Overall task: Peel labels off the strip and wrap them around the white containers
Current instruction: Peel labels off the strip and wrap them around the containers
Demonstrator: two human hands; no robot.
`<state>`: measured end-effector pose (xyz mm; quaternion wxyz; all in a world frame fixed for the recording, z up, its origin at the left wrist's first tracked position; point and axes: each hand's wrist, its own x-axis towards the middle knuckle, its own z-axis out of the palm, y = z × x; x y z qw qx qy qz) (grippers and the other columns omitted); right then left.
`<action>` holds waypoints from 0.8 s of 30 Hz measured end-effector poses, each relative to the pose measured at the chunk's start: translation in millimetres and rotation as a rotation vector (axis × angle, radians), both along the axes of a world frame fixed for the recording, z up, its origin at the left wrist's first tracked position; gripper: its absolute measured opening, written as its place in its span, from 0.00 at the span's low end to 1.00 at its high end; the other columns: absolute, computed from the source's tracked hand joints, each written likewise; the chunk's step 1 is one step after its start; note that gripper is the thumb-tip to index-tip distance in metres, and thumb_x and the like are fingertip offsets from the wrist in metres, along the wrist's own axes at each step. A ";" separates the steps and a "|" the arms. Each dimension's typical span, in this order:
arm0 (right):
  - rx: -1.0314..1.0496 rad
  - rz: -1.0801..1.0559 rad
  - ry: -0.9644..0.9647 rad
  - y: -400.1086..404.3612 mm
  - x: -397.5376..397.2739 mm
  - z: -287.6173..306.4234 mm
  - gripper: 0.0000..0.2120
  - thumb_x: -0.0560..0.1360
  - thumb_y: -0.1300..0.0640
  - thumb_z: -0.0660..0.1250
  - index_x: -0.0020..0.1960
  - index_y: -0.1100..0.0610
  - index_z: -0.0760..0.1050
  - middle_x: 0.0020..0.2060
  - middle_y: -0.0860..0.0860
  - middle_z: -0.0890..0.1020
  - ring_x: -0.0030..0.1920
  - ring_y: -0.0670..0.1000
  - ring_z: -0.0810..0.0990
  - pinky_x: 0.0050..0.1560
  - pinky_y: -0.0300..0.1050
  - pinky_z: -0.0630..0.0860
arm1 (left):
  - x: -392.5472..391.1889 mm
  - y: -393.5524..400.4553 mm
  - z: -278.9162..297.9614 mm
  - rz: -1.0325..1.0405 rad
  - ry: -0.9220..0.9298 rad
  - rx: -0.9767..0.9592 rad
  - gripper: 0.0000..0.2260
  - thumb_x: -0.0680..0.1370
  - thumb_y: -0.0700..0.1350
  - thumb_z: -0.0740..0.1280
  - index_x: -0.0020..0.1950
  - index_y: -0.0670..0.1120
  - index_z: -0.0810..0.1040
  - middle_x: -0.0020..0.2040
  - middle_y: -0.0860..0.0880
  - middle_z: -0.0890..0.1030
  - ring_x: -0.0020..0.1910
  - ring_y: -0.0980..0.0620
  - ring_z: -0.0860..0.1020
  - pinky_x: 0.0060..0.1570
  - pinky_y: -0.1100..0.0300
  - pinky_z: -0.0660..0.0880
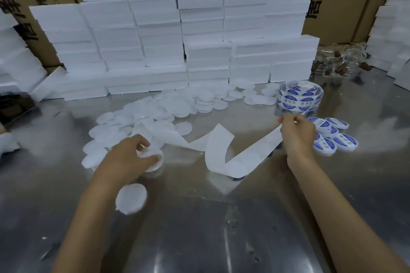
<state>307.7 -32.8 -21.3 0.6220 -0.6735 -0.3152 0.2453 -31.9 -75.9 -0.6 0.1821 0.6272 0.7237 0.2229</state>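
Note:
My left hand (133, 155) curls round a white round container (153, 159) at the near edge of a heap of white discs (155, 113). My right hand (297, 133) pinches the label strip just below the roll of blue labels (298, 97). The white backing strip (224, 153) trails in loops across the table between both hands. Right of my right hand lie several labelled containers (332, 135) with blue tops. One loose white disc (131, 199) lies under my left forearm.
Stacks of white foam boxes (173, 40) line the back of the steel table (221, 228), with brown cartons behind them. More foam boxes stand at the far right (395, 35) and left. Clear glass bottles with brown stoppers (339, 62) lie at the back right.

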 end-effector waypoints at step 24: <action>-0.010 0.936 -0.854 -68.6 -32.3 -15.7 0.14 0.70 0.57 0.73 0.54 0.46 0.82 0.56 0.38 0.79 0.60 0.45 0.72 0.67 0.45 0.63 | 38.5 -30.4 12.5 -0.245 -0.887 0.203 0.13 0.85 0.41 0.58 0.68 0.50 0.74 0.58 0.46 0.84 0.53 0.48 0.85 0.48 0.58 0.83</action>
